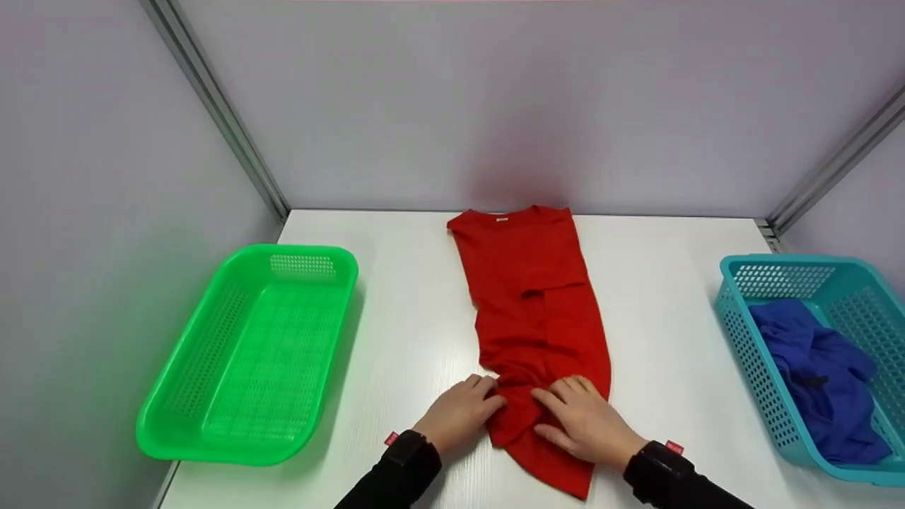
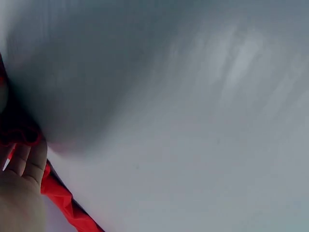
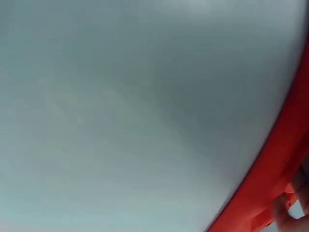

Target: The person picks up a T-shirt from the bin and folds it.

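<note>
A red T-shirt lies lengthwise on the white table, its collar toward the back wall. The sides are folded in to a narrow strip, and the front end is bunched and wrinkled. My left hand pinches the shirt's left edge near that end; in the left wrist view its fingers are against a rolled fold of red cloth. My right hand grips the cloth at the front right, thumb and index finger apart with red fabric between them. Only part of this hand shows in the right wrist view, beside the red cloth.
A green basket stands at the table's left side. On the right is a teal basket with a crumpled blue garment inside. Grey-white panels enclose the table at the back and both sides.
</note>
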Demonstrator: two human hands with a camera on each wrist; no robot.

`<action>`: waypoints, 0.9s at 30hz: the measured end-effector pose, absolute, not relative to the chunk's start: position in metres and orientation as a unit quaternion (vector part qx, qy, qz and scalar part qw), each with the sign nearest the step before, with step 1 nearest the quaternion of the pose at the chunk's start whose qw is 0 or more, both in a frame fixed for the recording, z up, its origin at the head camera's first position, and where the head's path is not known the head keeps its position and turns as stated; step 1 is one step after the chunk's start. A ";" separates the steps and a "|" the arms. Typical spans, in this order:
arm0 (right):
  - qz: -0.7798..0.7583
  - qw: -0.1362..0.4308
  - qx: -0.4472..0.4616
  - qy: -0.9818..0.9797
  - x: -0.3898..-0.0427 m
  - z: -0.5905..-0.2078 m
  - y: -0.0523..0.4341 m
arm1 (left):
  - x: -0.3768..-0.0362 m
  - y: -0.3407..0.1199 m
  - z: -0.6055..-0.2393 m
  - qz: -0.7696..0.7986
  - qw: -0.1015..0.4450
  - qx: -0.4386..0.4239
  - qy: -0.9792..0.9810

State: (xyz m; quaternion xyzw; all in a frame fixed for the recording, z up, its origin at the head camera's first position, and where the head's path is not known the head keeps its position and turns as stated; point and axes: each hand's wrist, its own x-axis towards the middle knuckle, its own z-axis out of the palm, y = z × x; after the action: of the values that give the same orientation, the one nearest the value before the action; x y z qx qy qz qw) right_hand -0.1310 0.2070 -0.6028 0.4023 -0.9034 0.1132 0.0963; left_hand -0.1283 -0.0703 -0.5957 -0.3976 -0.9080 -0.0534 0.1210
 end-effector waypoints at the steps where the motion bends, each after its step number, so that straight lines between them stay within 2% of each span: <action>1: 0.107 0.071 0.394 -0.910 -0.127 -0.603 0.208 | -0.129 -0.071 -0.596 -0.050 0.124 -0.396 -0.909; 5: 0.086 -0.027 0.368 -0.925 -0.117 -0.606 0.212 | -0.129 -0.076 -0.599 -0.046 0.134 -0.377 -0.915; 8: 0.084 -0.043 0.361 -0.928 -0.114 -0.607 0.214 | -0.129 -0.080 -0.599 -0.053 0.144 -0.361 -0.920; 10: 0.078 -0.013 0.367 -0.927 -0.114 -0.606 0.216 | -0.128 -0.083 -0.598 -0.065 0.142 -0.351 -0.923; 17: 0.036 0.198 0.405 -0.892 -0.122 -0.609 0.232 | -0.128 -0.088 -0.588 -0.190 0.121 -0.328 -0.918; 23: 0.179 0.314 0.401 -0.842 -0.142 -0.597 0.246 | -0.128 -0.084 -0.576 -0.391 0.115 -0.256 -0.877; 27: 0.211 0.347 0.408 -0.818 -0.153 -0.584 0.252 | -0.130 -0.080 -0.562 -0.496 0.087 -0.191 -0.843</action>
State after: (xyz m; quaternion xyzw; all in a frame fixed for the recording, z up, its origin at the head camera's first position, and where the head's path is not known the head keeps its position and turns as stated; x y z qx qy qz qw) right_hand -0.1526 0.2523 -0.5841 0.4078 -0.8178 0.2112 0.3468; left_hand -0.1303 -0.0805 -0.5624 -0.1912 -0.8426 -0.4958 0.0873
